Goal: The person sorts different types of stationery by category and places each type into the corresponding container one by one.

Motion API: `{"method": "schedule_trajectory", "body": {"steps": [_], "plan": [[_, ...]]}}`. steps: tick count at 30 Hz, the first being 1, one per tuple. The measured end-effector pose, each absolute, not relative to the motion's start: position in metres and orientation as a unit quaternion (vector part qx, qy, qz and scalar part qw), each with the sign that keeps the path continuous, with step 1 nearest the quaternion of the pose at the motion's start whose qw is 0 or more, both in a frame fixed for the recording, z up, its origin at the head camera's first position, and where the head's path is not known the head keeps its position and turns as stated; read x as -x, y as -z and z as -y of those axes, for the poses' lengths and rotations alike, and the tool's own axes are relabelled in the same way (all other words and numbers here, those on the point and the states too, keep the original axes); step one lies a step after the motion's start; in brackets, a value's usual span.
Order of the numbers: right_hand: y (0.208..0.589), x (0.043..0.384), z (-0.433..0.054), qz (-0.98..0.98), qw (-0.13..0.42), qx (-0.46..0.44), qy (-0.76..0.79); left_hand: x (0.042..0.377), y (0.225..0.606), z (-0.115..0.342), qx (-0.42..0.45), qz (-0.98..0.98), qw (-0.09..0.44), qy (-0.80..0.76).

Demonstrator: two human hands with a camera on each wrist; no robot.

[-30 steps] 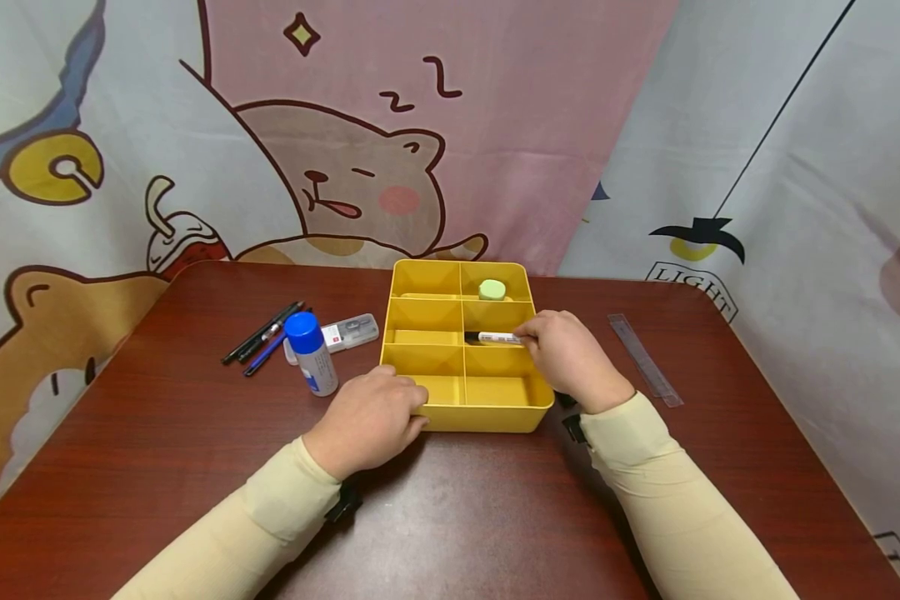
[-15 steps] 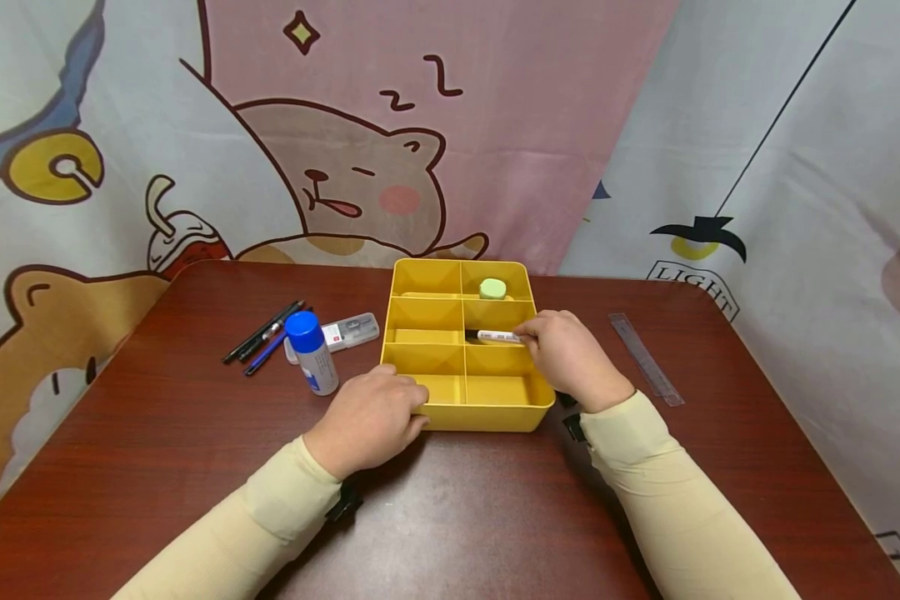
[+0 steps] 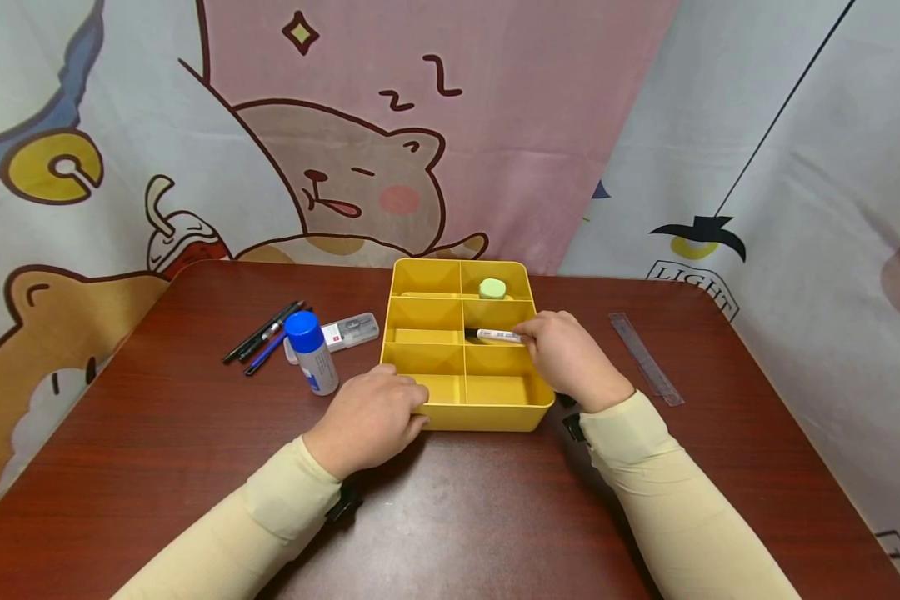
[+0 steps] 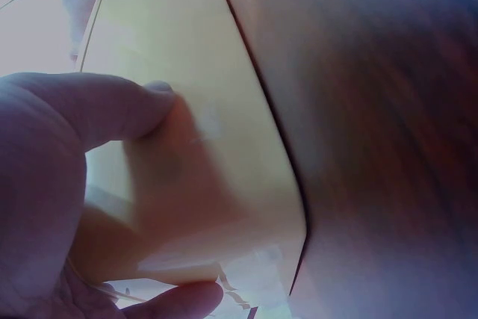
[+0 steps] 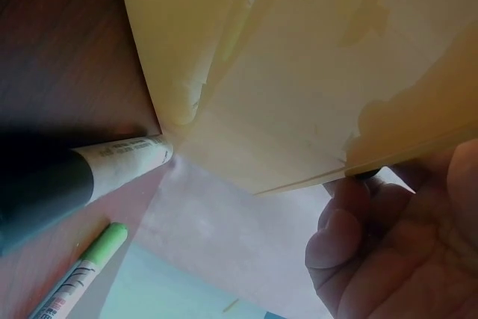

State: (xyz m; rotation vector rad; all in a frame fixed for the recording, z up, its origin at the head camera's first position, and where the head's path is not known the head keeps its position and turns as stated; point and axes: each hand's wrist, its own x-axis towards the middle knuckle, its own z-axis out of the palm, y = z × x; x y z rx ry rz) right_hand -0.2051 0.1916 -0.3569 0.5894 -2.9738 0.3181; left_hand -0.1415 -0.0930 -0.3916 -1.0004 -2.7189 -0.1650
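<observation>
A yellow six-compartment organizer box (image 3: pixel 487 419) stands on the table. My left hand (image 3: pixel 367 421) grips its front left corner; in the left wrist view the thumb (image 4: pixel 123 108) lies on the outer wall (image 4: pixel 179 28). My right hand (image 3: pixel 576 358) reaches over the right rim and pinches a white marker (image 3: pixel 498 337) by one end. The marker's black end points left, within the middle right compartment. In the right wrist view, the box wall (image 5: pixel 299 87) hides most of that marker, and my right hand (image 5: pixel 403 252) shows at the rim. A pale green rounded object (image 3: pixel 492 289) sits in the back right compartment.
Left of the box are a blue-capped bottle (image 3: pixel 311 354), a clear plastic case (image 3: pixel 351 332) and several pens (image 3: pixel 264 335). A clear ruler (image 3: pixel 645 358) lies to the right. The right wrist view shows a dark-ended white marker (image 5: pixel 123 162) and a green-ended one (image 5: pixel 82 274) beside the box.
</observation>
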Motion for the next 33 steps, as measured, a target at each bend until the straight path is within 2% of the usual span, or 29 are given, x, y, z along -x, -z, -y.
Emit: {"method": "schedule_trajectory", "body": {"steps": [33], "plan": [[0.350,0.202,-0.204,0.969,0.026,-0.201,-0.144,0.141,0.391,0.093,0.337,0.933,0.112,0.062]]}}
